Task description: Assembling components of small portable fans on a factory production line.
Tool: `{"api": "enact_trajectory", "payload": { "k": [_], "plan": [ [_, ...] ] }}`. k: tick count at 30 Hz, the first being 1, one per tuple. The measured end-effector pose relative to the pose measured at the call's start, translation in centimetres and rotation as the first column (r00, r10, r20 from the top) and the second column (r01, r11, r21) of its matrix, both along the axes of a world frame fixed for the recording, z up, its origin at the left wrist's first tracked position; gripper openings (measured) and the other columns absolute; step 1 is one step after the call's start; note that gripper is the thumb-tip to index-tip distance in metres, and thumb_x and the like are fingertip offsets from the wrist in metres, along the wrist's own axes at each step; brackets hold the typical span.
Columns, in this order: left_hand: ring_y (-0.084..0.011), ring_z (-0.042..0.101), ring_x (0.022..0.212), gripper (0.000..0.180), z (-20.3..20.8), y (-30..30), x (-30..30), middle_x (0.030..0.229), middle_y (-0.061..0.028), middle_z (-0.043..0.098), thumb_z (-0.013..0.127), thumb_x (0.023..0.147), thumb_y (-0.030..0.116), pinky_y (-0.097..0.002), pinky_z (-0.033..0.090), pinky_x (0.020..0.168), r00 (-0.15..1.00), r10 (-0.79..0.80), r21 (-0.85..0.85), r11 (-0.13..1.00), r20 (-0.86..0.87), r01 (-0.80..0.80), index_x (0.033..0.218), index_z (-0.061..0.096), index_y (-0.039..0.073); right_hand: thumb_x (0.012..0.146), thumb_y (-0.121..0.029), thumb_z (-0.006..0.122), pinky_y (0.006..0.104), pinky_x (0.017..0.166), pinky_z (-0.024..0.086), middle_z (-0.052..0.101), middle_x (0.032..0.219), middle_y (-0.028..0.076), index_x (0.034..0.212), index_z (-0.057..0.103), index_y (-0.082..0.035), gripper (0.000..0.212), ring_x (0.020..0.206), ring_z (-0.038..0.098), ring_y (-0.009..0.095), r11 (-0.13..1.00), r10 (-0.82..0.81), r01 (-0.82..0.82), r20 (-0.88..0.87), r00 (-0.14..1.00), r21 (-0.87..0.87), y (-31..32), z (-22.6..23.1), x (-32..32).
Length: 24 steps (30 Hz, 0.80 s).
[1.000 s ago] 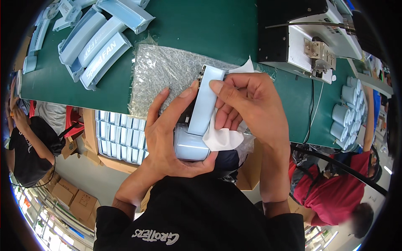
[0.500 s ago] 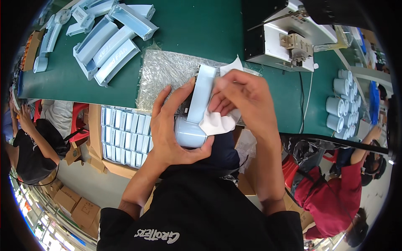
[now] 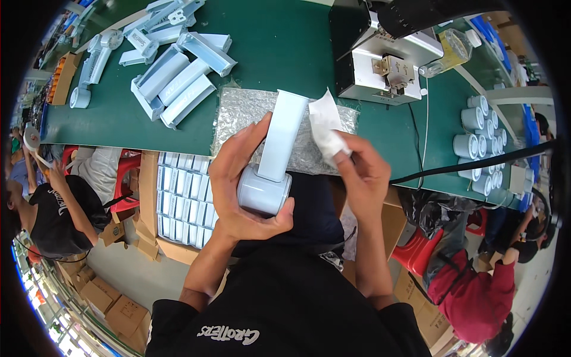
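My left hand [image 3: 227, 187] is closed round a light blue plastic housing [image 3: 282, 138], with its round cup-shaped base low in the palm and its long flat body tilted up and away from me. To the right of it, my right hand [image 3: 367, 178] pinches a crumpled white wipe [image 3: 325, 124] between thumb and fingers. A gap shows between the wipe and the housing. Under both lies a sheet of clear bubble wrap [image 3: 235, 110] on the green table [image 3: 267, 44]. The housing's far side is hidden by my left fingers.
Several loose blue shells [image 3: 178, 80] lie at the far left. A metal-and-black machine [image 3: 380, 65] stands far right, with round blue parts [image 3: 470, 146] stacked beyond it. A carton of blue pieces [image 3: 184, 199] sits below the table edge. Co-workers sit on both sides.
My right hand has drawn the white wipe off the housing and away to the right. My left hand has turned the housing slightly. The whole view has shifted a little.
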State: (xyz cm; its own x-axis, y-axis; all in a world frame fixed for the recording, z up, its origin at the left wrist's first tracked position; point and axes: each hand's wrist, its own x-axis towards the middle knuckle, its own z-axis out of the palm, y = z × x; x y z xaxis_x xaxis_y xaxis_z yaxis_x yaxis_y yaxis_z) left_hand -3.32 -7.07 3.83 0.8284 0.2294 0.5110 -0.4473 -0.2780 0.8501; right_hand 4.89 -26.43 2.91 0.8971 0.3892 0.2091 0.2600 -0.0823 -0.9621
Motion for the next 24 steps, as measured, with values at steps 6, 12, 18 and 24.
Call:
{"api": "enact_trajectory", "payload": {
  "k": [6,12,18,24],
  "plan": [
    [-0.0473,0.053,0.137,0.101,1.9,-0.4,-0.5,0.144,-0.0381,0.050,0.079,0.071,0.013,-0.0583,0.025,0.122,0.998,0.036,0.059,0.997,0.058,-0.040,0.151,0.020,-0.002,0.100,-0.004,0.066,0.0223,0.082,0.048,0.072,0.101,0.004,0.115,0.068,0.003,0.017,0.091,0.063,0.007,0.955,-0.043,0.143,-0.359,0.932,0.258,-1.1,0.0,0.7],
    [-0.0456,0.053,0.137,0.100,3.3,-0.8,-0.7,0.140,-0.0385,0.053,0.081,0.071,0.015,-0.0620,0.018,0.123,0.997,-0.003,0.202,0.979,0.072,-0.011,0.152,0.022,0.005,0.100,-0.006,0.067,0.0215,0.081,0.047,0.071,0.100,0.003,0.115,0.069,0.003,0.017,0.090,0.062,0.006,0.962,0.005,0.085,-0.326,0.945,0.259,-1.1,-0.5,0.4],
    [-0.0457,0.055,0.134,0.101,3.0,-0.9,-0.3,0.139,-0.0372,0.055,0.080,0.070,0.015,-0.0603,0.018,0.123,0.997,0.002,0.216,0.976,0.082,-0.019,0.152,0.022,0.003,0.099,-0.004,0.067,0.0206,0.080,0.047,0.070,0.102,0.002,0.114,0.068,0.003,0.016,0.088,0.061,0.005,0.967,0.012,0.071,-0.319,0.948,0.246,-1.5,-0.4,0.4],
    [-0.0362,0.057,0.132,0.108,1.8,-0.6,-0.7,0.147,-0.0310,0.051,0.081,0.075,0.027,-0.0417,0.044,0.111,0.981,-0.043,-0.447,0.893,-0.188,-0.046,0.158,0.019,-0.002,0.093,-0.003,0.071,0.0202,0.051,0.030,0.056,0.073,-0.006,0.113,0.071,-0.002,0.020,0.060,0.044,-0.001,0.947,0.313,-0.317,-0.334,0.889,0.042,-6.3,3.2,-0.8]
  ]
}}
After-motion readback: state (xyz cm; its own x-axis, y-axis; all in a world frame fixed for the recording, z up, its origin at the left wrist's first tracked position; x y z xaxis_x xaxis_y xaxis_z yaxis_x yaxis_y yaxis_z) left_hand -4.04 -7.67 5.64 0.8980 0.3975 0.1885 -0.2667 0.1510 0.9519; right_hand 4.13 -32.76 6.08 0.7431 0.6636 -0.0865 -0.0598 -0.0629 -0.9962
